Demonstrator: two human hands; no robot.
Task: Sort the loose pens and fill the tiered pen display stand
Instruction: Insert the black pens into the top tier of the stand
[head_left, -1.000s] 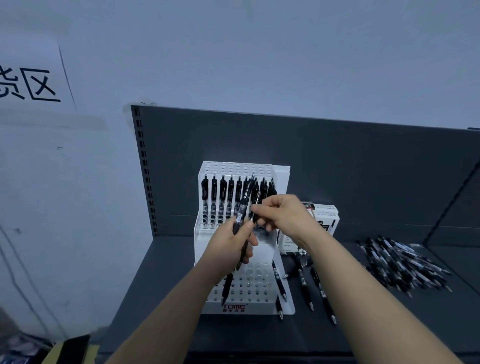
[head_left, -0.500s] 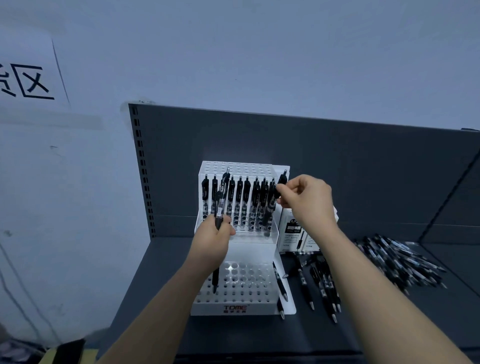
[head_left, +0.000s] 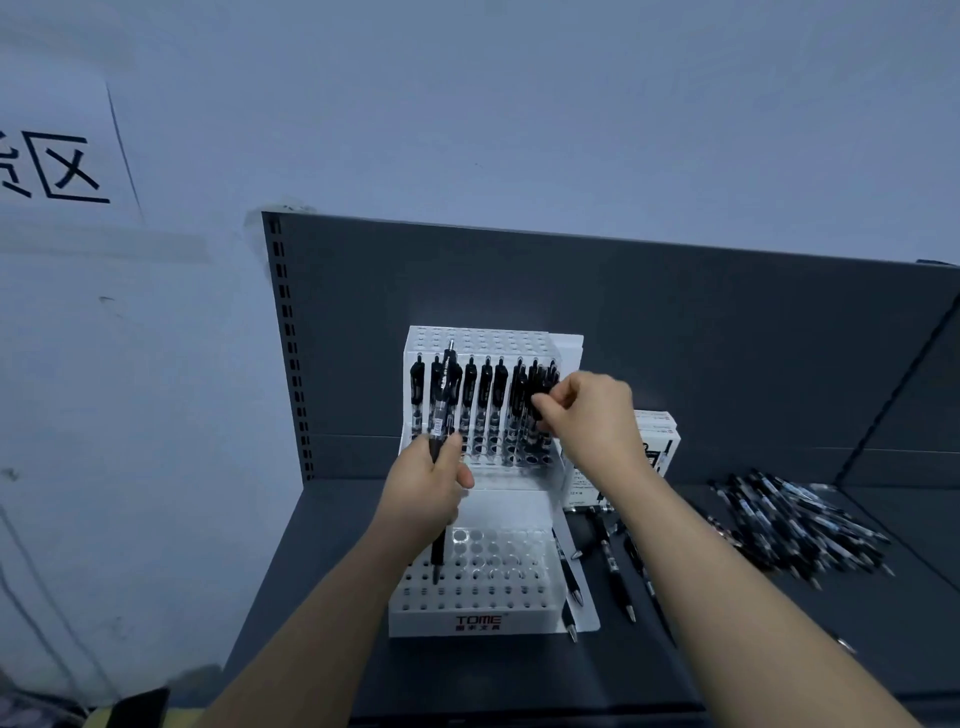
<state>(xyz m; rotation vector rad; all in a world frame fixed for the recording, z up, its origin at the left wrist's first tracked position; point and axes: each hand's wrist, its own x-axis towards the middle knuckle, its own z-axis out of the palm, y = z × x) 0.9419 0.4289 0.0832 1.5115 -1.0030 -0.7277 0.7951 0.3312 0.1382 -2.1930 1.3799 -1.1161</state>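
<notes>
White plastic, stepped and drilled with round holes, the tiered pen display stand (head_left: 519, 621) is sitting on the dark grey metal shelf (head_left: 332, 597) straight in front of me. My left hand (head_left: 434, 493) is closing its grip fully round a spare black pen (head_left: 443, 400), holding it upright before the stand's left side so it is ready to pass across; I cannot tell whether a second pen is in the same fist. My right hand (head_left: 587, 415) is pinching the top of a black retractable pen (head_left: 540, 402) at the right end of the upper tier. I am gripping it high, I judge, so my fingers are not knocking its neighbours while it is going into its hole. Beside it the row of black pens (head_left: 485, 395) is standing upright. The lower tier's holes are showing empty, so most of the filling is not yet done. A heap of loose black pens (head_left: 795, 525) is lying well apart to the right, and a few single black pens (head_left: 608, 561) are lying just beside the stand, within easy reach. A white cardboard box (head_left: 660, 441) is standing behind my right wrist.
</notes>
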